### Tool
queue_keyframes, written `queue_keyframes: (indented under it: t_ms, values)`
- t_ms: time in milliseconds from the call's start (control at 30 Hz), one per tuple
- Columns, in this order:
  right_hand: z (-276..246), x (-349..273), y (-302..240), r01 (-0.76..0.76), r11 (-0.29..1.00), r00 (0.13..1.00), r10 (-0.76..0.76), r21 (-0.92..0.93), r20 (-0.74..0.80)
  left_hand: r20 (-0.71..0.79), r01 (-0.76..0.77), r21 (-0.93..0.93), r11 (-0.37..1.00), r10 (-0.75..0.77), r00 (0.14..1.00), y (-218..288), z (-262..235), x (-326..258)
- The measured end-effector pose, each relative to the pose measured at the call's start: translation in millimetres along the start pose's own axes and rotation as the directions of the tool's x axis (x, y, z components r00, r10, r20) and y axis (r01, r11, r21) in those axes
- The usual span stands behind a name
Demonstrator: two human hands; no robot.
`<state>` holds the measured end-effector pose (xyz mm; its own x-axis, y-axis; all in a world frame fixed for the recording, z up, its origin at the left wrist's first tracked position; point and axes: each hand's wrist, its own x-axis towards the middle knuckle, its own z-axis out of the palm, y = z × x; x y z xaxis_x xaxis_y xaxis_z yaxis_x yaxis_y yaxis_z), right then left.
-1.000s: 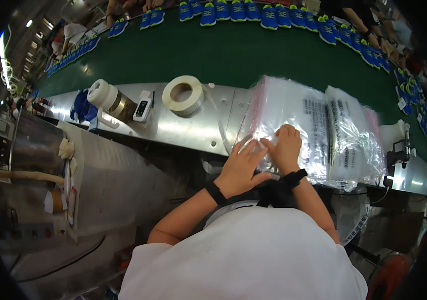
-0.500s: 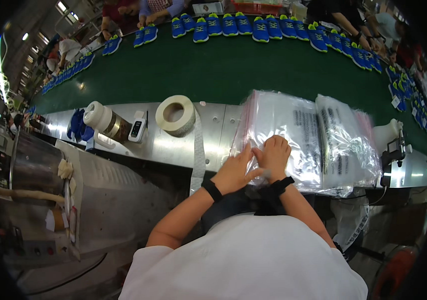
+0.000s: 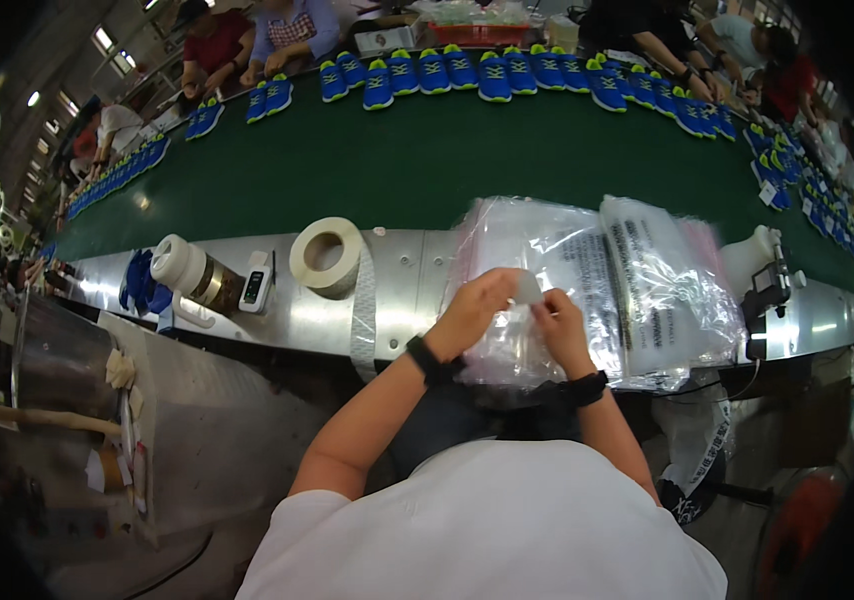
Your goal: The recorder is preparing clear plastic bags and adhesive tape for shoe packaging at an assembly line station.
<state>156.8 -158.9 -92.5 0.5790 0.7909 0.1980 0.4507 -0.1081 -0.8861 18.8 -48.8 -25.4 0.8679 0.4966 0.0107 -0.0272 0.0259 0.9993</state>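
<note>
A small pale, translucent sticker [image 3: 527,288] stands out at the fingertips of my left hand [image 3: 477,308], which is closed on it. Close by on the right, the fingers of my right hand [image 3: 564,330] are pinched together at the sticker's lower edge; whether they grip it or something else is hidden. Beneath both hands lies a stack of clear plastic bags [image 3: 507,235] with dark print and a pink edge. A second pile of bags [image 3: 662,290] overlaps it on the right.
On the metal ledge to the left are a label roll [image 3: 347,255] with its strip hanging down, a small white device [image 3: 257,285] and a bottle [image 3: 197,275]. A white device on a stand [image 3: 762,270] is at right. Blue shoes [image 3: 432,72] line the green belt [image 3: 277,165]; people work beyond.
My hands have lifted off the bags and drawn apart. The sticker is now raised at the left fingertips, and the right fingers have closed into a pinch. The view has shifted slightly.
</note>
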Motion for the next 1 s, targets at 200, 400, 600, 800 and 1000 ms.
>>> queue_keyframes:
  t_ms: [200, 400, 600, 800, 1000]
  values:
    - [-25, -3, 11, -0.076, 0.961, 0.992, 0.099, 0.267, -0.074, 0.373, 0.447, -0.834, 0.324, -0.267, 0.889, -87, 2, 53]
    - [-37, 7, -33, -0.036, 0.949, 0.989, -0.012, 0.314, 0.148, 0.291, 0.504, -0.318, 0.803, -0.423, 0.858, -59, 4, 81]
    - [-8, -21, -51, 0.383, 0.889, 0.922, -0.351, -0.250, 0.163, 0.328, 0.565, -0.587, 0.579, -0.469, 0.820, -30, -12, 38]
    - [2, -8, -44, 0.411, 0.822, 0.907, -0.324, -0.395, 0.270, 0.200, 0.431, -0.623, 0.652, -0.401, 0.894, -16, -33, -10]
    - [-22, -13, -39, 0.324, 0.909, 0.931, -0.258, -0.261, 0.258, -0.048, 0.258, -0.659, 0.707, -0.382, 0.923, -25, -33, -48]
